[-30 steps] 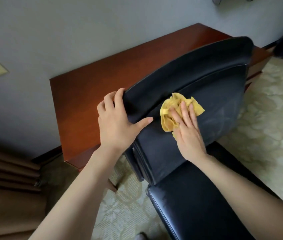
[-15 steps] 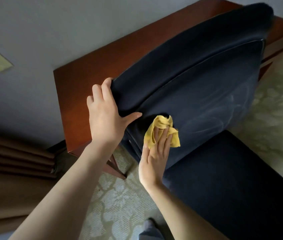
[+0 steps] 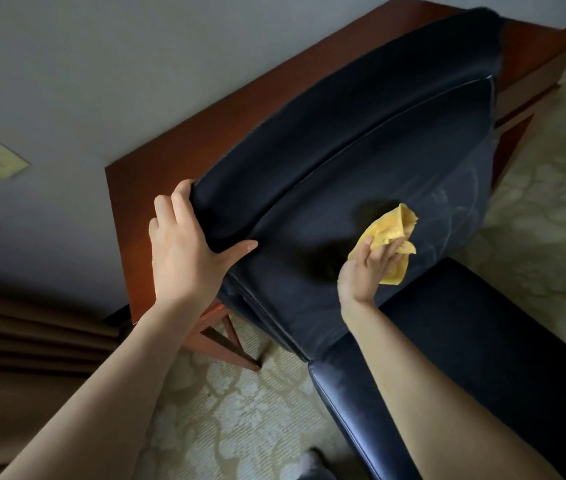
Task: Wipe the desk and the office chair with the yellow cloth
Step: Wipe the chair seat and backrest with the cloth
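We have one view, from a wide-angle camera worn on the person's head. It looks forward and steeply down, close over the office chair point(image 3: 361, 161), whose backrest fills the middle of the frame. Both bare forearms reach in from the bottom edge, with the left hand point(image 3: 184, 251) and right hand point(image 3: 366, 268) near the lens. The desk point(image 3: 177, 174) runs slantwise behind, with the wall point(image 3: 101, 64) above and carpet point(image 3: 240, 410) below.
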The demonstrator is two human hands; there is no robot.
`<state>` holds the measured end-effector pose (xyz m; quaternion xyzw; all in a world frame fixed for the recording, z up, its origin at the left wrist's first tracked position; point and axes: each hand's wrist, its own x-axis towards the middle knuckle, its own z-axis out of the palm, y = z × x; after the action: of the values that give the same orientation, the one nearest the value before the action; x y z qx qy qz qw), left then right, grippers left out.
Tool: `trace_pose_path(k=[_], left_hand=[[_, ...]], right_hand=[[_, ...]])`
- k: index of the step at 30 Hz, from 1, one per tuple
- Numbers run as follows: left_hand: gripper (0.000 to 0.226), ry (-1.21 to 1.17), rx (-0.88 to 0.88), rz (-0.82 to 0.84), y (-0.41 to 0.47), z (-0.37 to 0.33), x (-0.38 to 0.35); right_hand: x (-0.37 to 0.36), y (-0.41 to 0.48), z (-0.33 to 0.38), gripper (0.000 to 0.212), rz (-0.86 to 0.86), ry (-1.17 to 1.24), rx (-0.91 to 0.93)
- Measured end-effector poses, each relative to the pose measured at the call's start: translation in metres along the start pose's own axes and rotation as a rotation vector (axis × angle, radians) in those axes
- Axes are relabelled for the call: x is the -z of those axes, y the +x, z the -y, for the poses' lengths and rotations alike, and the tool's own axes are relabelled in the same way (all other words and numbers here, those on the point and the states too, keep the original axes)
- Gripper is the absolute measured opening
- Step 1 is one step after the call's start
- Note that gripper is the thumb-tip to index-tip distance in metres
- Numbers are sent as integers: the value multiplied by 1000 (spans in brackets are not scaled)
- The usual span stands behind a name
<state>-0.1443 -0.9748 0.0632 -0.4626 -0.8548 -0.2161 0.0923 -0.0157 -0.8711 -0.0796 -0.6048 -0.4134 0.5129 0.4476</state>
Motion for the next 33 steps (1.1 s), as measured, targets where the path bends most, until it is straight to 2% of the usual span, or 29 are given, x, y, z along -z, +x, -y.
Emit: trace_pose_path(k=[4, 8, 12, 16, 21, 23, 25, 27, 30, 33], left_hand=[[101, 0, 5, -6, 1, 0, -1], [102, -1, 10, -2, 3, -1, -2], [102, 0, 18, -1, 4, -2, -1], [102, 11, 25, -6, 3, -3, -2], [103, 13, 22, -13, 2, -1, -3], [104, 9, 25, -13, 2, -1, -4], [104, 4, 33, -9, 2, -1, -4], [103, 1, 40, -4, 2, -2, -3], [103, -4, 39, -4, 2, -2, -3], [103, -5, 42, -5, 2, -3, -3]], right_hand=[[10, 50, 44, 52, -37, -82, 30], [5, 44, 57, 51, 10, -149, 263], [-6, -12, 26, 52, 139, -257, 556], [-14, -60, -16, 51, 298, -363, 686], [-4, -82, -61, 55, 369, -509, 944], [2, -82, -71, 59, 391, -497, 920], [3, -84, -77, 54, 375, -442, 803], [2, -85, -80, 49, 339, -332, 591], [1, -72, -78, 53, 209, -178, 252], [1, -43, -66, 56, 100, -81, 78]])
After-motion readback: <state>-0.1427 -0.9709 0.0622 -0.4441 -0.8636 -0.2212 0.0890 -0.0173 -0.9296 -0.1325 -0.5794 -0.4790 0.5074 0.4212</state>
